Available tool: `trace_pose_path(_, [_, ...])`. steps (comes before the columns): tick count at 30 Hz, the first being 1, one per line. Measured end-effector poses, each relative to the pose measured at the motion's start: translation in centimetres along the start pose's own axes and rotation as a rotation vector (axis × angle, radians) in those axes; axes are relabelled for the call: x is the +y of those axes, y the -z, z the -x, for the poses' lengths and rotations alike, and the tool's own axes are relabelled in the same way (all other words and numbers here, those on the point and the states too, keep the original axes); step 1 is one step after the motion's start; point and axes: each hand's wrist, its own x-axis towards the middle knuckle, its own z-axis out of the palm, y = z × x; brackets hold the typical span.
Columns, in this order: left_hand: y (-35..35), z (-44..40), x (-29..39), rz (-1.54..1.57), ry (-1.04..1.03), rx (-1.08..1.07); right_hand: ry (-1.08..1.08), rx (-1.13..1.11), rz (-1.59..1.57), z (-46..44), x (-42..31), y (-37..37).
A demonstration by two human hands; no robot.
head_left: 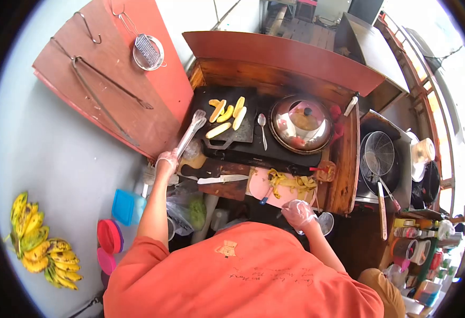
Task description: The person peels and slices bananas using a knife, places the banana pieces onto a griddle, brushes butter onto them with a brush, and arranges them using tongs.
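My left hand (167, 160), in a clear plastic glove, is closed around metal tongs (191, 131), whose tips reach the left side of a black griddle pan (248, 135). On the griddle lie several peeled banana pieces (225, 113), some browned and some pale. My right hand (298, 214), also gloved, is curled at the front edge of a pink cutting board (259, 183); what it holds, if anything, is hidden. Banana peels (293, 183) and a blue-handled knife (266, 197) rest on that board. A white-handled knife (223, 179) lies left of it.
A lidded pan (302, 124) stands right of the griddle, with a spoon (262, 131) between them. Wooden walls (349, 164) border the stove. Yellow bananas (37, 238) hang at the far left. A wire skimmer (379, 153) rests over a wok at right.
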Motion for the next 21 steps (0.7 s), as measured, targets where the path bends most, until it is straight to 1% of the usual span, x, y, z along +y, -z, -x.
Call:
trace_pose_path(1, [-0.1, -0.7, 0.9, 0.002, -0.001, -0.011, -0.034, -0.011, -0.017, 0.0, -0.5, 0.5])
trace_pose_path(3, [-0.3, -2.9, 3.1, 0.130, 0.127, -0.178, -0.078, -0.024, -0.037, -0.3, -1.1, 0.5])
trace_pose_path(4, [-1.2, -4.7, 3.1, 0.129, 0.125, -0.190, -0.028, -0.024, 0.019, -0.5, -1.1, 0.4])
trace_pose_path(5, [-2.4, -6.5, 3.1, 0.159, 0.082, -0.218, 0.019, -0.024, 0.075, -0.6, -1.3, 0.2])
trace_pose_path(6, [-3.3, -7.5, 3.5, 0.190, 0.040, -0.246, 0.005, -0.025, 0.075, -0.8, -1.8, 0.2])
trace_pose_path(7, [-3.9, -8.2, 3.5, 0.259, 0.024, -0.284, -0.106, -0.029, 0.043, -1.0, -2.6, 0.3])
trace_pose_path(8, [-4.5, -8.7, 3.5, 0.259, 0.024, -0.295, -0.215, -0.034, 0.011, -1.2, -3.1, 0.3])
trace_pose_path(11, [-5.3, -9.3, 3.7, 0.315, -0.029, -0.286, -0.239, -0.027, -0.009, -1.4, -3.6, -0.4])
trace_pose_path(13, [-4.5, -8.6, 4.3, 0.282, 0.017, -0.164, -0.238, -0.019, -0.026, -1.5, -3.7, -1.0])
trace_pose_path(14, [-3.8, -7.9, 4.8, 0.280, 0.015, -0.167, -0.233, -0.010, -0.043, -1.6, -3.7, -1.3])
trace_pose_path(16, [-0.7, -5.0, 7.6, -0.255, -0.395, 0.228, -0.223, -0.014, -0.041, -2.1, -3.5, -2.0])
trace_pose_path(17, [0.4, -4.2, 8.5, -0.450, -0.403, 0.305, -0.212, -0.019, -0.035, -2.2, -3.5, -2.2])
trace_pose_path(18, [1.1, -3.3, 9.4, -0.452, -0.405, 0.304, -0.212, -0.019, -0.037, -2.5, -3.8, -2.2])
trace_pose_path(20, [2.0, -1.9, 10.4, -0.618, -0.375, 0.477, -0.255, -0.055, -0.035, -3.4, -4.5, -1.8])
trace_pose_path(21, [2.3, -1.8, 9.9, -0.628, -0.445, 0.459, -0.241, -0.042, -0.024, -3.8, -4.6, -1.9])
